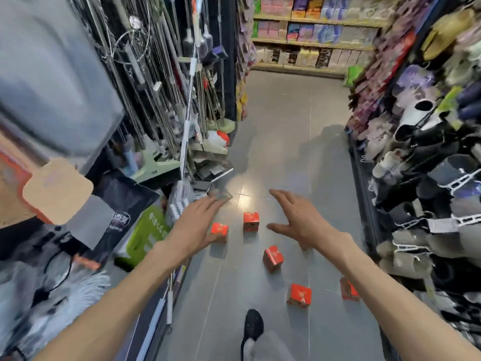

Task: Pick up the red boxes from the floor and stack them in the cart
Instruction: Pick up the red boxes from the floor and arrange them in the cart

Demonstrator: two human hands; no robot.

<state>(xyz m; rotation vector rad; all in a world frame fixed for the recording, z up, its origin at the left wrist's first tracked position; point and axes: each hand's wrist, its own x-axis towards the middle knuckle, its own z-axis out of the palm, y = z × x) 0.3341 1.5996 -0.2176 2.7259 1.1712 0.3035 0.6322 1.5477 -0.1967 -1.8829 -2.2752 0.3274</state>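
Note:
Several small red boxes lie scattered on the grey tiled floor of a shop aisle. One red box [219, 231] sits just under my left hand [200, 220], another box [251, 221] stands between my two hands, and a tilted one [272, 257] lies nearer to me. Two more boxes [299, 295] [349, 289] lie close by at the right, the last partly hidden by my right forearm. My right hand [299, 220] is stretched out above the floor, fingers spread. Both hands hold nothing. No cart is in view.
Racks of mops and brooms [182, 100] line the left side of the aisle, with bags at their foot. Shelves of slippers [421, 152] line the right. My black shoe [252, 327] stands on the floor below. More stocked shelves [312, 35] close the far end.

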